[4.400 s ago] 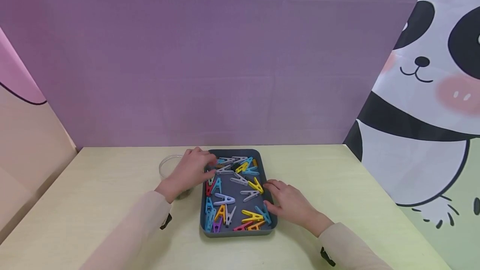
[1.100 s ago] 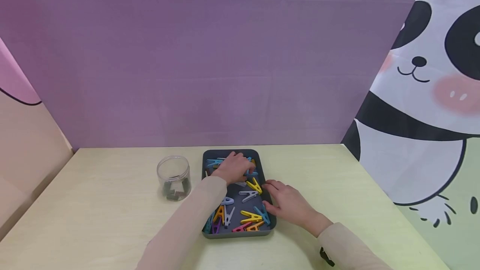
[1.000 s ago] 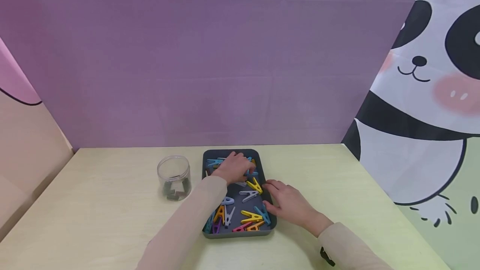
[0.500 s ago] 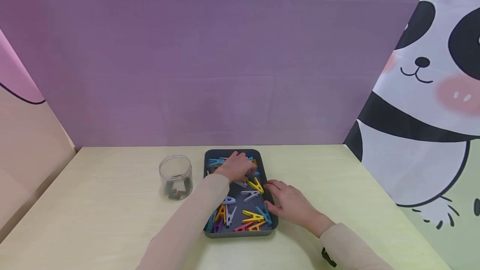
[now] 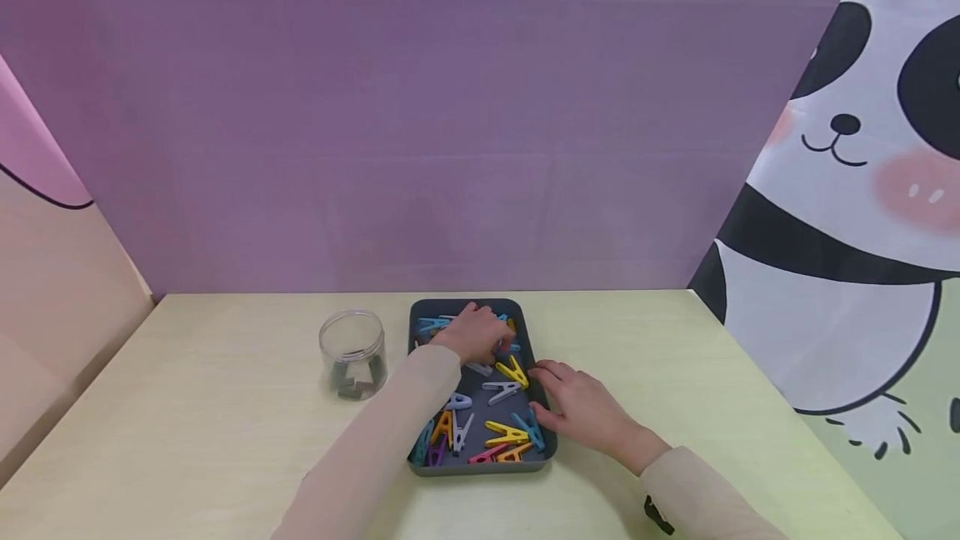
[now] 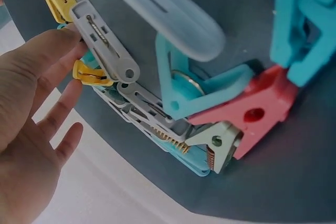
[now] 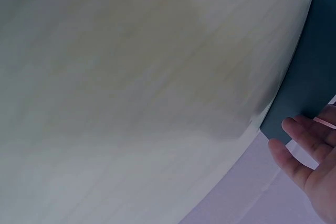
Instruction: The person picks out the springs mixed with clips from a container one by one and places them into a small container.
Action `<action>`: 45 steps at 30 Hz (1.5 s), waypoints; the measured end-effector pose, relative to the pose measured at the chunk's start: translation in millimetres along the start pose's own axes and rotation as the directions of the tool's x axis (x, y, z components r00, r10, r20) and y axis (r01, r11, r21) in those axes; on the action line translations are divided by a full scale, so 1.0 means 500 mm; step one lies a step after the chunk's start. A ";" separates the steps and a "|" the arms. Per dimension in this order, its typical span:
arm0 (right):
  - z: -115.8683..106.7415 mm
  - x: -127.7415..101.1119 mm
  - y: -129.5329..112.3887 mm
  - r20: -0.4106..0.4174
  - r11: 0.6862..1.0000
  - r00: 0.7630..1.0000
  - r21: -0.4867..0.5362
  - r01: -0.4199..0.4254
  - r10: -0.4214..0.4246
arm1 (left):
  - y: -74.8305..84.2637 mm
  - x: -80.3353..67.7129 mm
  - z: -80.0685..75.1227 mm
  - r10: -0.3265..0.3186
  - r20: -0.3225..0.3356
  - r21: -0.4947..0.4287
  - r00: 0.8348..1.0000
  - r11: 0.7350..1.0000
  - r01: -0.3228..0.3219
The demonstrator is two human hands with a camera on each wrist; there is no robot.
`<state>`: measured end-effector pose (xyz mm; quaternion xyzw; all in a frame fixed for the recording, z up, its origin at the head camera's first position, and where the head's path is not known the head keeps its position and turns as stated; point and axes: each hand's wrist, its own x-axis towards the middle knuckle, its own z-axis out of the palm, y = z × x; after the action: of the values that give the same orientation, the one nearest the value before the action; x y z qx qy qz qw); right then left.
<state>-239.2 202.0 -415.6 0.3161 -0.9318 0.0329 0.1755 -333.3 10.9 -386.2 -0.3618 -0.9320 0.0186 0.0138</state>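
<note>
Here the grey clothespin (image 6: 107, 45) at the tray's (image 5: 543, 440) twelve o'clock end is touched by the left hand (image 6: 31, 124), fingers nearly straight, nothing gripped; tangled neighbours could be dragged out. The rim is steadied by the flat, relaxed right hand (image 5: 581, 407)

pale yellow-green table (image 5: 225, 407) here, with a dark grey tray (image 5: 542, 448) sitting under both sets of fingers and a clear jar (image 5: 352, 354) well off to the left of the left hand's fingers (image 5: 491, 338)
</note>
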 end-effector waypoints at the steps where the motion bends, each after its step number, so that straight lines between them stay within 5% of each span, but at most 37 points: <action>1: 0.000 0.000 0.000 -0.002 1.000 1.000 -0.001 0.001 -0.001 | 0.001 -0.001 -0.003 -0.001 0.006 0.002 1.000 1.000 0.001; 18: 0.001 0.001 -0.001 0.004 1.000 1.000 -0.009 -0.005 0.005 | 0.003 -0.002 0.006 0.005 -0.019 0.047 1.000 0.999 -0.004; 45: 0.007 0.005 -0.002 0.027 1.000 0.999 -0.016 -0.026 0.026 | -0.005 -0.007 0.005 0.022 -0.044 -0.017 0.999 1.000 -0.023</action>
<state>-241.4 199.5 -417.9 0.3031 -0.9383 0.0236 0.1648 -332.7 6.6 -388.4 -0.3729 -0.9274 0.0028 0.0310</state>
